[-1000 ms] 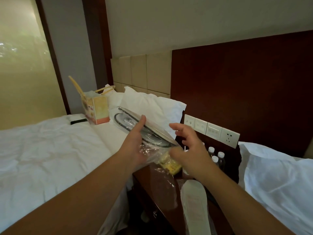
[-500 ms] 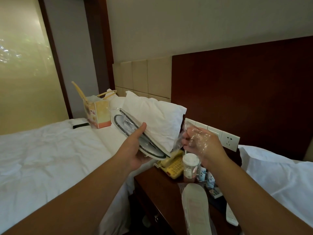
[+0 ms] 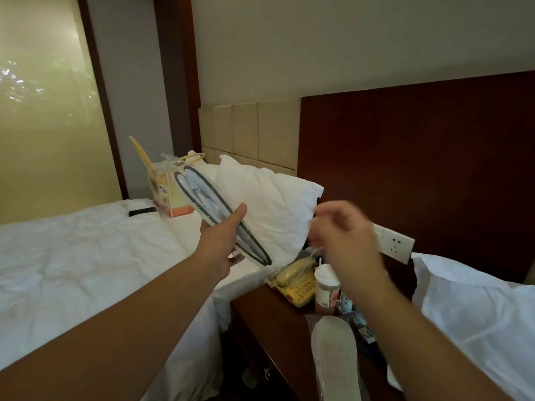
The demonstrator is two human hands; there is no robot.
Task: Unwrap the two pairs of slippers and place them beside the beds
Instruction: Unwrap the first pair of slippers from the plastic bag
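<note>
The left bed is occupying the 9 o'clock side of the view, with a yellow carton standing on it at 11 o'clock of the left hand. The left hand is gripping the first slipper pair, thumb on top and fingers curling beneath, clamped on it. The pair is being held above the bed edge, its long axis running from 10 to 4 o'clock. A white pillow is lying just behind.

The right hand is hovering at 3 o'clock of the pair and is motion-blurred. Whether its fingers are apart, together or clamped on the clear film hanging beneath cannot be determined.

The second slipper pair, wrapped, is lying on the table at 6 o'clock of that hand, near a telephone and a cup.
</note>
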